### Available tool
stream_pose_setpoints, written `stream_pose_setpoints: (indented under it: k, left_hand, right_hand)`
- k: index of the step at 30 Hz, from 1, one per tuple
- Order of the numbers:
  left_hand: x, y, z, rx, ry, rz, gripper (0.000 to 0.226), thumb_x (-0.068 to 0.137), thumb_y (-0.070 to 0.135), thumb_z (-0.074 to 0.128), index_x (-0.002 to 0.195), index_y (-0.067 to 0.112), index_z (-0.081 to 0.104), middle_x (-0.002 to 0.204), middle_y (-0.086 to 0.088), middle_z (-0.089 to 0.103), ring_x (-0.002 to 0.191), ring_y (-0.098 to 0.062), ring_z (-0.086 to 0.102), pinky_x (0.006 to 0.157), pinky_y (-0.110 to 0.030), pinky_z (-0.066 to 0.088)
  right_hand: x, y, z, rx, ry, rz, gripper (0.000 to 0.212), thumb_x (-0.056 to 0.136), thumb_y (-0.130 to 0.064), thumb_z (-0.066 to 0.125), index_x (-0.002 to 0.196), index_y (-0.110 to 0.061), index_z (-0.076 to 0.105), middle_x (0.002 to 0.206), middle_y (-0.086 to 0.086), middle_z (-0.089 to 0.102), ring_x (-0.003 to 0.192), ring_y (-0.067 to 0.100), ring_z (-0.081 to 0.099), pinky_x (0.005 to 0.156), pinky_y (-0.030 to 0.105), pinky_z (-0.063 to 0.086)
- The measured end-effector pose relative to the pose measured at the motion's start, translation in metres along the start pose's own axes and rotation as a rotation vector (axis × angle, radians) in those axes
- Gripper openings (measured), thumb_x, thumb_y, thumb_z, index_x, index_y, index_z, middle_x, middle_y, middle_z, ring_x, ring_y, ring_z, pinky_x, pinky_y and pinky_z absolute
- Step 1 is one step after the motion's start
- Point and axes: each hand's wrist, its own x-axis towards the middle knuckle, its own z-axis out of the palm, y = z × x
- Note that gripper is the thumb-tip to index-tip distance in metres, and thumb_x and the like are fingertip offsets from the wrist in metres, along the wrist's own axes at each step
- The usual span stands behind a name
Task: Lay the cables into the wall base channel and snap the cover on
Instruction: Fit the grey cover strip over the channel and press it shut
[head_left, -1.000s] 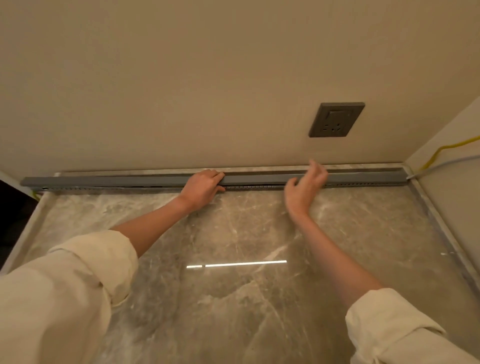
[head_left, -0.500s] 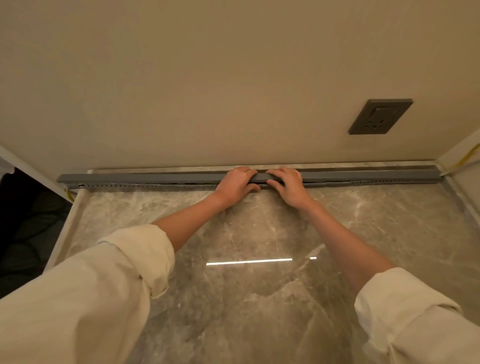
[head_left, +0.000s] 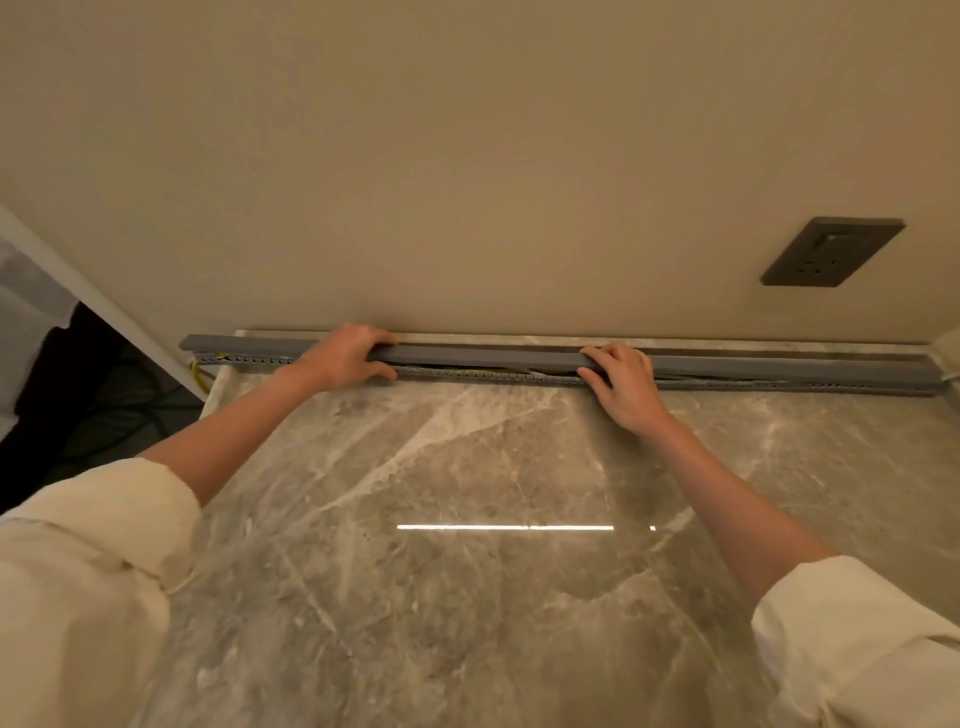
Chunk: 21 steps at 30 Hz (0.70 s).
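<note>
Head view: the grey cover (head_left: 488, 357) lies along the slotted channel (head_left: 831, 385) at the foot of the wall (head_left: 467, 156), spanning the 9 to 3 o'clock line at the far edge of the marble floor (head_left: 467, 519). The likely fault from here is an incomplete snap: a yellow cable (head_left: 483, 372) shows in the gap under the cover between the hands, and a cable pinched under the cover edge would hold it proud (the gap appears widest near the centre). Uneven pressure could also let one end lift while the other seats. The left hand (head_left: 345, 358) curls over the cover at 11 o'clock, fingers on top, thumb below the front edge. The right hand (head_left: 621, 382) clasps it likewise at 1 o'clock. A wall socket (head_left: 831, 253) sits at 2 o'clock.
</note>
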Motion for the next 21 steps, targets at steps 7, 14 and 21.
stream_pose_setpoints:
  k: [7, 14, 21]
  left_hand:
    - [-0.005, -0.007, -0.001, -0.011, 0.050, 0.034, 0.033, 0.077, 0.031, 0.075, 0.099, 0.007, 0.067, 0.096, -0.011, 0.071, 0.086, -0.028, 0.062, 0.071, -0.035, 0.045]
    - [-0.011, -0.016, -0.003, -0.014, 0.085, 0.082, 0.035, 0.075, 0.039, 0.074, 0.092, 0.008, 0.068, 0.083, -0.009, 0.071, 0.074, -0.026, 0.061, 0.065, -0.038, 0.046]
    - [-0.028, -0.067, -0.039, 0.052, -0.068, -0.039, 0.034, 0.078, 0.030, 0.073, 0.106, 0.014, 0.067, 0.101, -0.005, 0.071, 0.091, -0.024, 0.063, 0.079, -0.038, 0.050]
  right_hand:
    - [0.034, -0.097, 0.025, -0.163, -0.142, -0.343, 0.047, 0.093, -0.042, 0.049, 0.127, -0.010, 0.051, 0.113, 0.012, 0.056, 0.105, 0.030, 0.053, 0.094, 0.040, 0.041]
    - [0.061, -0.171, 0.059, -0.103, -0.195, -0.442, 0.044, 0.093, -0.037, 0.052, 0.125, -0.007, 0.050, 0.115, 0.011, 0.057, 0.104, 0.029, 0.056, 0.088, 0.038, 0.044]
    - [0.070, -0.166, 0.067, 0.039, -0.167, -0.423, 0.043, 0.090, -0.040, 0.056, 0.122, -0.011, 0.058, 0.112, 0.005, 0.063, 0.100, 0.026, 0.061, 0.075, 0.034, 0.049]
